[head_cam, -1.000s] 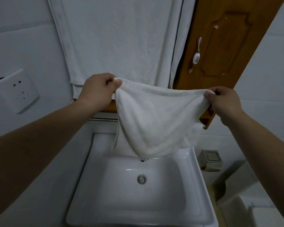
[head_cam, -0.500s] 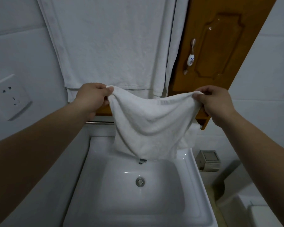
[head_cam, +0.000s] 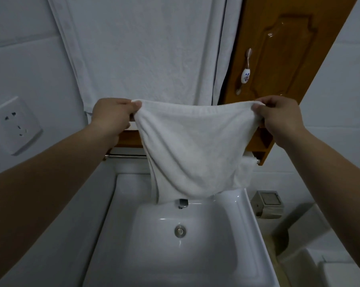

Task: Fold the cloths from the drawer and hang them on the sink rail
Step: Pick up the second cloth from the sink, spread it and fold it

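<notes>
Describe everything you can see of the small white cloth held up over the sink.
The small white cloth looks like soft terry. It is stretched between the left hand and the right hand, each pinching an upper corner. Its top edge sags slightly; the middle hangs in loose diagonal folds, apparently doubled. It hangs in front of the rail, its lower edge reaching the back of the sink, just above the tap.

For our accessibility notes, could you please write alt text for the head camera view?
Two hands, left hand and right hand, pinch the top corners of a white cloth above a white sink, in front of a metal rail. A large white towel hangs behind.
</notes>
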Motion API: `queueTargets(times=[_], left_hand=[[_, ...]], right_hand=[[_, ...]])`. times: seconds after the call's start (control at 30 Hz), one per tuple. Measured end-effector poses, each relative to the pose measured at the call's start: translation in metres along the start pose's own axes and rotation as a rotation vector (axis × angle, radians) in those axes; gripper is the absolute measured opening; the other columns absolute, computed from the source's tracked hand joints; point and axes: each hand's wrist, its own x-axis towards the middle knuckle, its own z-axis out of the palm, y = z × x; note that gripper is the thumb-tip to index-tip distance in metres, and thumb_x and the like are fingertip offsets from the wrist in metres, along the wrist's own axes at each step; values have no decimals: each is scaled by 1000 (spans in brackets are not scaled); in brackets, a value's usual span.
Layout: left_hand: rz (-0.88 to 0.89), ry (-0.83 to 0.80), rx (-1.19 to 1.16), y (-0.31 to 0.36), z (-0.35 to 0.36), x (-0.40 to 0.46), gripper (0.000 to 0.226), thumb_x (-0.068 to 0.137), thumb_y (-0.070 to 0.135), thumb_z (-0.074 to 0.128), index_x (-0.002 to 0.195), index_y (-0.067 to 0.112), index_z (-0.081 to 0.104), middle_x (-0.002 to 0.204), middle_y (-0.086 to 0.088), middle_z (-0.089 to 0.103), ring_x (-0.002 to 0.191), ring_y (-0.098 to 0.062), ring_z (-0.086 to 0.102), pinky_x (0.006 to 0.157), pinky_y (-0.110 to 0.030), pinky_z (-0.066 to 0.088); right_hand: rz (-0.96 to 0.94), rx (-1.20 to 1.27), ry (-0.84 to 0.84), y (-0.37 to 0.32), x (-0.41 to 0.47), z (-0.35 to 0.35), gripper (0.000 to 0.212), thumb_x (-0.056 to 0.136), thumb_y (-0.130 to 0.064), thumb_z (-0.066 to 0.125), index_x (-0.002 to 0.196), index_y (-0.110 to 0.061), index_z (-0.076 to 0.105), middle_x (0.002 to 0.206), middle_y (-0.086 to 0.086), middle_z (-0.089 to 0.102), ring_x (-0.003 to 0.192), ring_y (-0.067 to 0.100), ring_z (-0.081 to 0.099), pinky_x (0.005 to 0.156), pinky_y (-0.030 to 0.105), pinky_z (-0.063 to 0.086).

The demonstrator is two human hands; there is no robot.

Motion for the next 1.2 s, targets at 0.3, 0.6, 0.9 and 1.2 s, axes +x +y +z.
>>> queueTargets(times=[0.3, 0.6, 0.9, 1.2], left_hand=[[-110, 104, -108, -12, -17, 25, 27, 84, 26, 77, 107, 13, 72, 102, -2, 73, 88, -17, 70, 65, -25, 47], [-38, 151, -87, -9, -25, 28, 33, 83, 31, 77, 111, 14, 73, 100, 1, 71, 90, -13, 68, 74, -23, 51], [-27, 167, -72, -11, -32, 34, 30, 83, 31, 78, 108, 15, 73, 95, 5, 71, 89, -10, 67, 81, -25, 51], [340, 1, 602, -7, -29, 12, 21, 91, 33, 67, 104, 20, 77, 104, 4, 70, 102, -14, 61, 86, -25, 41]], right_hand=[[-86, 67, -302, -4, -12, -1, 25, 99, -13, 59, 121, -22, 68, 116, -1, 66, 81, 20, 74, 71, 28, 62], [-161, -60, -358, -5, -15, 6, 24, 87, -11, 74, 106, -25, 70, 101, 1, 70, 73, 17, 72, 65, 21, 60], [-245, -218, -296, 0, -15, 16, 17, 84, -24, 78, 98, -31, 71, 94, -11, 69, 78, 10, 68, 65, 19, 58], [-93, -214, -176, -10, -4, 7, 9, 91, -28, 70, 94, -20, 71, 92, -3, 67, 83, 15, 63, 65, 25, 50]])
